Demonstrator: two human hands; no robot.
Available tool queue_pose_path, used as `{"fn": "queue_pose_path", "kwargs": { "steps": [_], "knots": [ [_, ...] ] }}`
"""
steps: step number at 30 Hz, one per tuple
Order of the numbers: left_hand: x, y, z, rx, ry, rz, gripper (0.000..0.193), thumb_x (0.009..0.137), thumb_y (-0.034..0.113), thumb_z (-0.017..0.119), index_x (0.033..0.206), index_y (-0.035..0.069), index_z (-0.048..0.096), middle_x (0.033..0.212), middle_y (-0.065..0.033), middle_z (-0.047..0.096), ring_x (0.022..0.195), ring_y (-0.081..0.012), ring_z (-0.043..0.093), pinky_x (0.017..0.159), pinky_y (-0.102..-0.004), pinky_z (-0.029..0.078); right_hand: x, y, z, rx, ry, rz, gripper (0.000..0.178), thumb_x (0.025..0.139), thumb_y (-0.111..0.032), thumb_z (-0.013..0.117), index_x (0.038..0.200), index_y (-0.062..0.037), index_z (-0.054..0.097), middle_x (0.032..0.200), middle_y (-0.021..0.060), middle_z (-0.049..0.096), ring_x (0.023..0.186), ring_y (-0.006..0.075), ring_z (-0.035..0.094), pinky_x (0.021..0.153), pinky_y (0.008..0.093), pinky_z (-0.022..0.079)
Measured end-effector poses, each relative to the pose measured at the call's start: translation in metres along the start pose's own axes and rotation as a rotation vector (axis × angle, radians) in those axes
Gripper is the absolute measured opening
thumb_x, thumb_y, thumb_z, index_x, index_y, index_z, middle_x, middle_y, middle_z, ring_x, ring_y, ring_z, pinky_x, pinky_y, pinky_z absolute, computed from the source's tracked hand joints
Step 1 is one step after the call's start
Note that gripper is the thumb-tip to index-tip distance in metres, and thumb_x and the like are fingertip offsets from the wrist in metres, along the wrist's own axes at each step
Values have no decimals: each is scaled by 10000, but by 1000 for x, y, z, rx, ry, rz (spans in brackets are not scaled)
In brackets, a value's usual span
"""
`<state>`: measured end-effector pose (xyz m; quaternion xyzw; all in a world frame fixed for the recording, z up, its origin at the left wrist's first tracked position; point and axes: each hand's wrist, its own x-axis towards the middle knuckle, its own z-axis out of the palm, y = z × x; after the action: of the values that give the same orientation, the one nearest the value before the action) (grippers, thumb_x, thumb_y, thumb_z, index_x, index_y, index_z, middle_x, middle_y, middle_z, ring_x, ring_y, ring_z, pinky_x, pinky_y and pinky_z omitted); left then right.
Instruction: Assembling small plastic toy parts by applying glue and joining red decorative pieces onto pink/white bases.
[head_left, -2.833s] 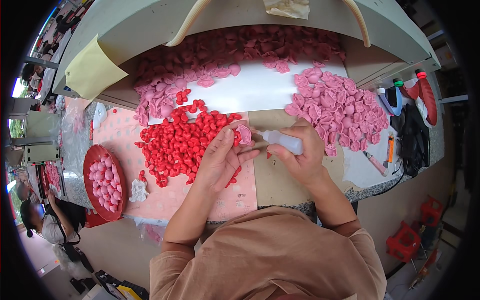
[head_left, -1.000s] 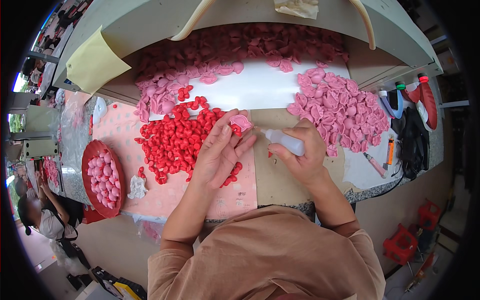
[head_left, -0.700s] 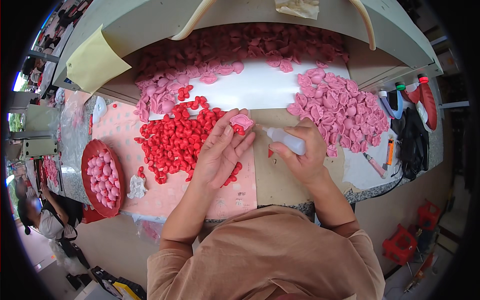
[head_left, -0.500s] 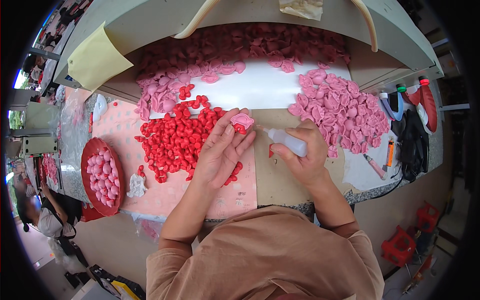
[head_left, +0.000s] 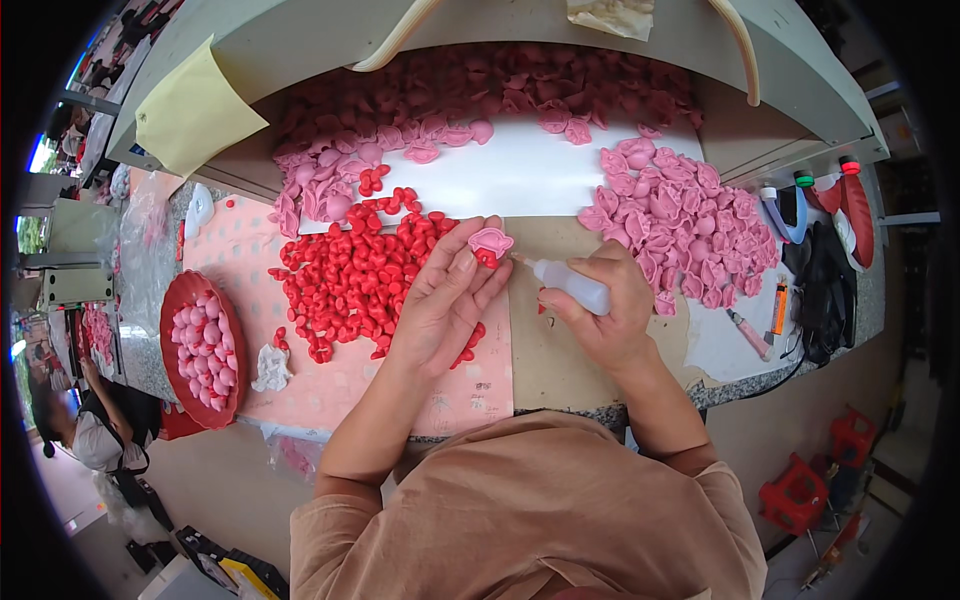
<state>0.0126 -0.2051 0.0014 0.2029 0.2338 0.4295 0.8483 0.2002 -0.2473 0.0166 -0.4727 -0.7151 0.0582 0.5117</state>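
Observation:
My left hand (head_left: 436, 312), palm up, pinches a small pink shell-like plastic piece (head_left: 491, 240) with a red part (head_left: 486, 257) at its lower edge. My right hand (head_left: 622, 308) is wrapped round a translucent white squeeze bottle (head_left: 582, 288), its thin nozzle pointing left, close to the red part. Whether the tip touches is too small to tell. A bit of red shows by my right thumb; I cannot make out what it is. Left of my left hand lies a heap of glossy red pieces (head_left: 345, 270). Right of the bottle spreads a pile of pink pieces (head_left: 690, 225).
More pink pieces (head_left: 480, 90) fill the back of a grey hood (head_left: 300, 75). A red basket (head_left: 233, 400) of pink-and-red pieces stands left, near a crumpled white tissue (head_left: 272, 369). At right lie a tube (head_left: 750, 335), an orange cutter (head_left: 779, 308) and a black bag (head_left: 828, 290). Another person (head_left: 100, 430) is far left.
The pink piece has shifted very slightly right in my left hand's fingers. My right hand and the bottle have hardly moved; the nozzle stays close to the red part.

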Motion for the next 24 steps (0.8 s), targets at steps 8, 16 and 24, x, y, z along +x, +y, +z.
{"fn": "queue_pose_path", "kwargs": {
  "steps": [8, 16, 24],
  "knots": [
    [-1, 1, 2, 13, 6, 3, 369, 948, 147, 484, 1306, 88, 421, 1371, -62, 420, 1235, -173, 435, 1069, -352, 337, -1, -2, 2, 42, -15, -6, 367, 716, -151, 776, 954, -20, 529, 762, 90, 566, 603, 189, 508, 537, 285, 409],
    [1, 1, 0, -51, 29, -35, 367, 950, 138, 471, 1310, 85, 418, 1374, -66, 416, 1241, -179, 429, 1076, -361, 329, -1, 5, -1, 40, -45, 112, 320, 757, -177, 741, 928, -10, 528, 743, 88, 567, 587, 168, 501, 537, 269, 400],
    [0, 1, 4, -37, 40, -77, 383, 948, 145, 478, 1321, 82, 418, 1313, -42, 466, 1164, -167, 484, 1063, -347, 344, 1, -2, -2, 186, 36, 228, 294, 742, -217, 752, 878, -36, 564, 738, 94, 587, 619, 211, 555, 547, 296, 423]
  ]
}}
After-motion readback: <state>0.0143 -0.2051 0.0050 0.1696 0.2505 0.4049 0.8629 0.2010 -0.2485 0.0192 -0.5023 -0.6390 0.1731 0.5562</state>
